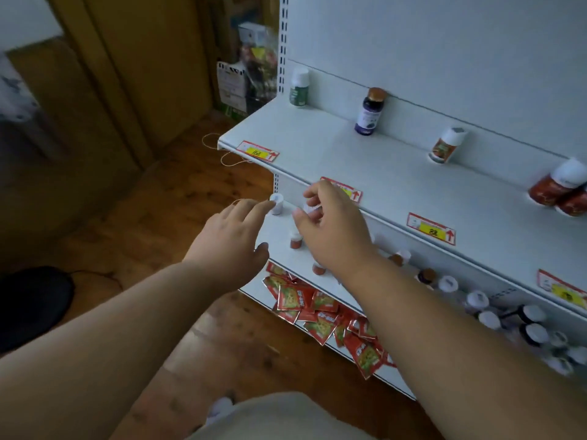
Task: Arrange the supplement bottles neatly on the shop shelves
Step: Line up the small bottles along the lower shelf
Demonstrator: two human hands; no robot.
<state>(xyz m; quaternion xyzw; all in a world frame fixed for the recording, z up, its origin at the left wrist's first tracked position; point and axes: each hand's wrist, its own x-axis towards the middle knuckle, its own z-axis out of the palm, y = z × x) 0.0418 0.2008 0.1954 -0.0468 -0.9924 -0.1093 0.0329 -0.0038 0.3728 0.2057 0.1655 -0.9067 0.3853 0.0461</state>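
Reaching left hand (233, 239), fingers straight, fingertips touching small white-capped bottle (277, 203) on middle shelf (279, 236). Curling right hand (330, 230) fingers around another white-capped bottle (313, 211), pinching it.

Your arms are bare the whole way up, no sleeves, no watch or rings that I can spot. Your left hand (233, 239) and right hand (330, 230) are bare too, no gloves. Light beige fabric (279, 417) covers your lap, shorts or trousers, can't tell.

Price tag (431, 228) on upper shelf edge (381, 214): handwritten "82"; other print unreadable.
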